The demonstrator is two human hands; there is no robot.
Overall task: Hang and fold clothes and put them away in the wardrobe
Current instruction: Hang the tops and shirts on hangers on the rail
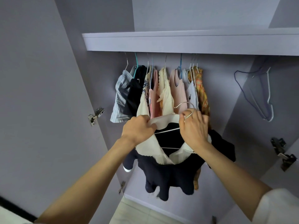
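Head cam is looking up into an open lilac wardrobe [226, 88], both arms reaching forward. Left hand [137, 129] is closed in a pinch on the cream collar [163, 122] of a navy garment [169, 173], fingers curled tight around the fabric's edge. Right hand [193, 126] is wrapped around the neck of a white wire hanger [166, 130], right under its metal hook [186, 109], fingers bent over so the grip looks firm. The navy piece sits on that hanger and droops down below both hands, held out in front of the hanging row, not on the rail.

Behind it, under the shelf [178, 43], a bunch of clothes already hang close together: a striped blue-grey shirt [120, 94], something dark, a pink top [178, 91], cream frilly stuff, a white top and an orange plaid shirt [202, 89]. Off to the right, well apart from them, a couple of bare hangers [258, 94] dangle. Metal door hinges [96, 115] show on both sides, and pale floor tiles [137, 212] at the bottom.
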